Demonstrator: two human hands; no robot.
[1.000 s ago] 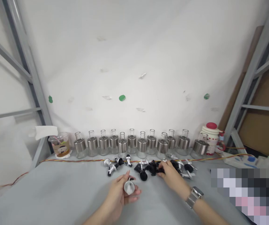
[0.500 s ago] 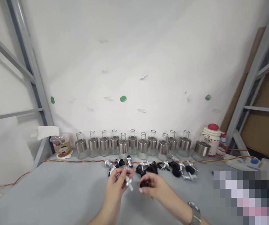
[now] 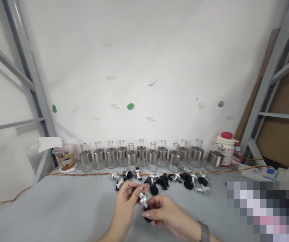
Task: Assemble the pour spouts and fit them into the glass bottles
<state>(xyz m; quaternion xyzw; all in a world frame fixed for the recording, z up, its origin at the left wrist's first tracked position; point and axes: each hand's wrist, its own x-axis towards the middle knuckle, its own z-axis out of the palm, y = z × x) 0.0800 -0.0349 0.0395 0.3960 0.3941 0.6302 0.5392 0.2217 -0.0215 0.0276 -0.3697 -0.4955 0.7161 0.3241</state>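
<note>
My left hand (image 3: 126, 200) pinches a silver pourer spout (image 3: 143, 199), its stem tilted down to the right. In my right hand (image 3: 162, 211), between thumb and fingers, is a black ribbed stopper (image 3: 148, 217). The stem's lower end meets the stopper's top; how far it goes in, I cannot tell. Just beyond the hands lie several loose silver spouts (image 3: 120, 183) and black stoppers (image 3: 154, 190). A wristwatch (image 3: 204, 230) is on my right wrist.
Several glass bottles (image 3: 131, 156) with metal collars stand along the wall. A red-yellow twisted wire (image 3: 84, 174) runs before them. A drink cup (image 3: 65, 160) stands at left; a white-and-red flask (image 3: 225, 148) and a power strip (image 3: 257, 172) are at right.
My right hand has moved down and left, bringing the black stopper against the spout's stem. My left hand has shifted slightly right. The view has shifted a little.
</note>
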